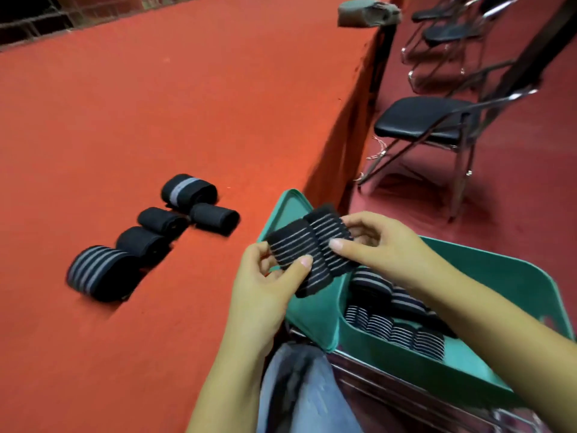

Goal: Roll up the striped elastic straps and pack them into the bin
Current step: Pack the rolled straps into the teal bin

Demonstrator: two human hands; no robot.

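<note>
Blue denim of the person's trouser leg (299,392) fills the bottom edge, just below the green bin (512,276). Above the near-left corner of the bin, both hands hold one striped elastic strap (307,248), black with thin pale lines and bunched into two humps. On its left part the left hand (265,282) has a closed grip, thumb on top and fingers curled under. On its right part the right hand (377,245) pinches it between thumb and fingers. Inside the bin lie rolled straps (393,326) packed side by side, with more stacked behind them; their number I cannot tell. The bin seems to rest on a chrome frame (406,389). Left of the bin, on the red table (156,104), five rolled bands (150,235) lie in a loose line, well apart from the hands. Right of the bin, black folding chairs (431,120) stand on the red floor (515,195). At the table's far edge, beyond the bin, sits a grey bundle (368,12).
</note>
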